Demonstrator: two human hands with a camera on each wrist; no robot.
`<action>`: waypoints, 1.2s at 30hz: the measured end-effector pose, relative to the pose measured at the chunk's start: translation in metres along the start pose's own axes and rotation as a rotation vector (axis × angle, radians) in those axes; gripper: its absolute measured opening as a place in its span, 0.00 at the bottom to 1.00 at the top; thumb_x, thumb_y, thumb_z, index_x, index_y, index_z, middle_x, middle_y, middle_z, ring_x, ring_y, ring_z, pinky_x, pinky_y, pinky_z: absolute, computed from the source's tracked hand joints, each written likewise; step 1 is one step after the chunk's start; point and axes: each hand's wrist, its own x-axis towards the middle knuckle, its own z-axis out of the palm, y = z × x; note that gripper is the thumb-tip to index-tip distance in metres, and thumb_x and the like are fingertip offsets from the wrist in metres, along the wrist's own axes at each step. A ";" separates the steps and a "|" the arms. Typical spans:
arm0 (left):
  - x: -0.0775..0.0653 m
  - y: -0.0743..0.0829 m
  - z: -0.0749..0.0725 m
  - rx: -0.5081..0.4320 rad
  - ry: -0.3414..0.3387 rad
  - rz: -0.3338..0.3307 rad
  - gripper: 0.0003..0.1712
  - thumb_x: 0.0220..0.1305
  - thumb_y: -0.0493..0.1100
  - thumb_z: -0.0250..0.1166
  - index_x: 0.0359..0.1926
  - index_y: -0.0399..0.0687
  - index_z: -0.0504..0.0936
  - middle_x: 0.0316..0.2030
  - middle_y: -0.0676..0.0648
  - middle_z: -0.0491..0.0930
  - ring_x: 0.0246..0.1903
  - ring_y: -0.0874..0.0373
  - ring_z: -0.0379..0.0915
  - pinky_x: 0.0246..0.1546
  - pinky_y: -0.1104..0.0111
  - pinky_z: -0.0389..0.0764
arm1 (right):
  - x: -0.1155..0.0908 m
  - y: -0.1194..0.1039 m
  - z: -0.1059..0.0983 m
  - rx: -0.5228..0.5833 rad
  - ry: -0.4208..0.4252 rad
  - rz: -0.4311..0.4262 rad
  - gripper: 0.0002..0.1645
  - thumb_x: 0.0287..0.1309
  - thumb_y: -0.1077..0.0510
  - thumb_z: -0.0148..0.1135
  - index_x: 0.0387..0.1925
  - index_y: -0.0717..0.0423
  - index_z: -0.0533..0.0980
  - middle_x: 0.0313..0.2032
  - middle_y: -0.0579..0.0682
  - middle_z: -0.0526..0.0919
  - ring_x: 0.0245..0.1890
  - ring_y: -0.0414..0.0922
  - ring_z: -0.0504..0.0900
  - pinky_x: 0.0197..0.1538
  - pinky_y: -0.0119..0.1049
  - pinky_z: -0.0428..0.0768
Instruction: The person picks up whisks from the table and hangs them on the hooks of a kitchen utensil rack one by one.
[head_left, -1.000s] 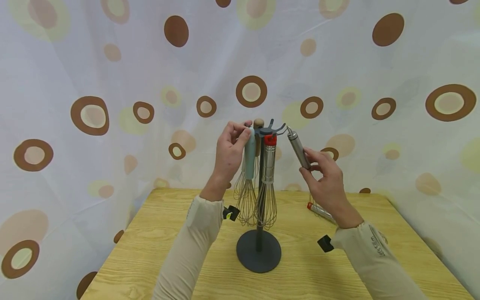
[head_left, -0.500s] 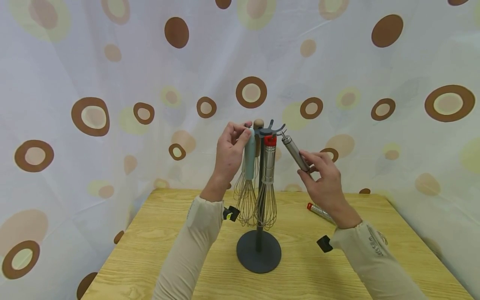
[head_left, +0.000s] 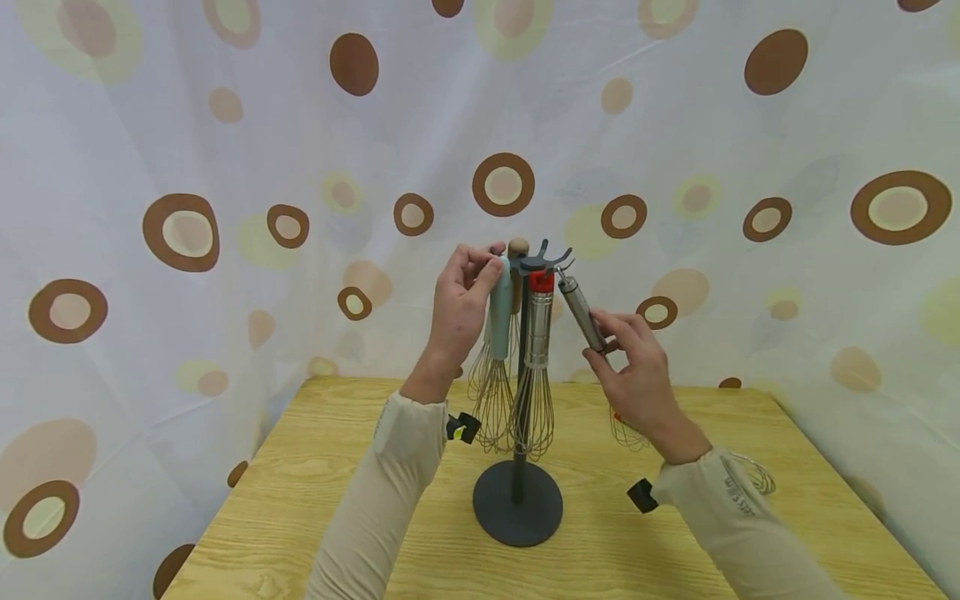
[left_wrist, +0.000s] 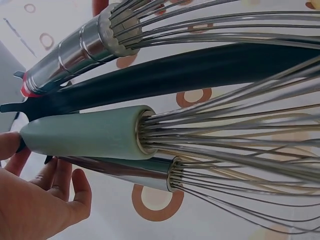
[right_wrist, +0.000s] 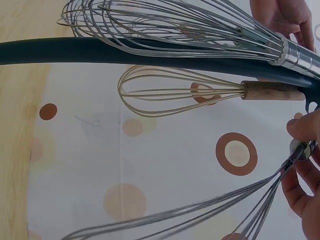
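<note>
A dark whisk stand point(head_left: 517, 508) holds several whisks from the hooks at its top. My left hand point(head_left: 461, 304) pinches a hook at the top end of the mint-green-handled whisk point(left_wrist: 85, 132). Behind that handle hangs a steel-handled whisk point(left_wrist: 142, 172). A steel whisk with a red end point(head_left: 539, 325) hangs at the front, and a wooden-handled whisk point(right_wrist: 272, 91) hangs farther back. My right hand point(head_left: 637, 371) grips another steel-handled whisk point(head_left: 582, 312), tilted, near the handle's lower end. Its wire hanging loop is close against a right-side hook; whether it is around it cannot be told.
The stand is on a wooden table point(head_left: 360, 500) before a dotted curtain point(head_left: 420, 108). Wires of a whisk point(head_left: 759, 477) lie on the table to the right, partly behind my right sleeve. A red end of a lying whisk point(head_left: 617, 416) shows beside my right wrist.
My right hand has moved left and slightly down, bringing the steel-handled whisk's loop from beyond the hook's tip to close against the hook. My left hand has stayed in place.
</note>
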 end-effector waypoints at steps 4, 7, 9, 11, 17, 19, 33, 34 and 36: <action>0.000 0.000 0.000 -0.015 -0.003 -0.009 0.05 0.71 0.37 0.53 0.37 0.38 0.69 0.56 0.38 0.73 0.58 0.57 0.68 0.58 0.65 0.68 | -0.004 -0.001 0.006 0.029 -0.029 -0.013 0.38 0.40 0.80 0.68 0.58 0.64 0.72 0.45 0.61 0.74 0.39 0.50 0.78 0.40 0.24 0.74; 0.001 -0.001 -0.001 -0.029 -0.005 -0.014 0.05 0.71 0.37 0.53 0.37 0.38 0.69 0.56 0.38 0.74 0.59 0.57 0.67 0.58 0.65 0.67 | -0.007 -0.002 0.011 0.046 -0.058 -0.028 0.40 0.41 0.81 0.67 0.60 0.64 0.70 0.47 0.61 0.74 0.40 0.51 0.78 0.40 0.27 0.74; 0.001 -0.001 -0.002 -0.039 -0.007 -0.017 0.05 0.71 0.37 0.53 0.37 0.38 0.69 0.56 0.38 0.74 0.59 0.58 0.67 0.59 0.66 0.67 | -0.008 -0.003 0.014 0.053 -0.071 -0.037 0.41 0.41 0.80 0.67 0.61 0.64 0.68 0.47 0.61 0.74 0.41 0.52 0.78 0.39 0.28 0.74; 0.002 -0.001 -0.003 -0.047 -0.012 -0.019 0.05 0.71 0.37 0.53 0.36 0.38 0.69 0.56 0.38 0.73 0.59 0.58 0.67 0.59 0.66 0.66 | -0.008 -0.003 0.016 0.057 -0.076 -0.041 0.42 0.41 0.80 0.67 0.62 0.64 0.67 0.47 0.61 0.74 0.41 0.52 0.78 0.39 0.29 0.74; 0.005 -0.001 -0.007 -0.077 -0.045 -0.033 0.05 0.71 0.37 0.52 0.36 0.39 0.69 0.57 0.36 0.72 0.60 0.56 0.66 0.60 0.66 0.65 | -0.010 -0.004 0.019 0.071 -0.075 -0.032 0.43 0.41 0.80 0.68 0.62 0.64 0.67 0.47 0.61 0.74 0.40 0.53 0.78 0.39 0.29 0.74; 0.005 -0.002 -0.008 -0.086 -0.053 -0.040 0.05 0.71 0.36 0.52 0.36 0.39 0.69 0.57 0.35 0.72 0.60 0.56 0.66 0.60 0.66 0.65 | -0.010 -0.004 0.020 0.074 -0.078 -0.029 0.43 0.41 0.80 0.68 0.62 0.64 0.66 0.47 0.61 0.74 0.40 0.53 0.78 0.39 0.29 0.74; 0.009 -0.003 -0.015 -0.127 -0.099 -0.077 0.05 0.72 0.37 0.50 0.36 0.42 0.68 0.56 0.32 0.72 0.61 0.56 0.65 0.60 0.61 0.65 | -0.017 0.000 0.015 0.065 -0.103 -0.058 0.36 0.43 0.80 0.65 0.58 0.65 0.70 0.46 0.61 0.74 0.39 0.50 0.78 0.40 0.29 0.74; 0.010 -0.003 -0.016 -0.133 -0.103 -0.083 0.05 0.72 0.37 0.50 0.36 0.43 0.68 0.56 0.33 0.72 0.61 0.55 0.65 0.60 0.61 0.66 | -0.018 0.002 0.013 0.054 -0.107 -0.052 0.35 0.43 0.79 0.65 0.57 0.65 0.71 0.46 0.60 0.74 0.39 0.50 0.78 0.40 0.29 0.74; 0.010 -0.004 -0.018 -0.145 -0.111 -0.093 0.04 0.72 0.37 0.50 0.36 0.44 0.68 0.57 0.33 0.72 0.61 0.55 0.65 0.60 0.60 0.66 | -0.021 0.007 0.009 0.037 -0.120 -0.033 0.34 0.44 0.78 0.64 0.57 0.65 0.71 0.46 0.60 0.74 0.40 0.50 0.78 0.40 0.29 0.73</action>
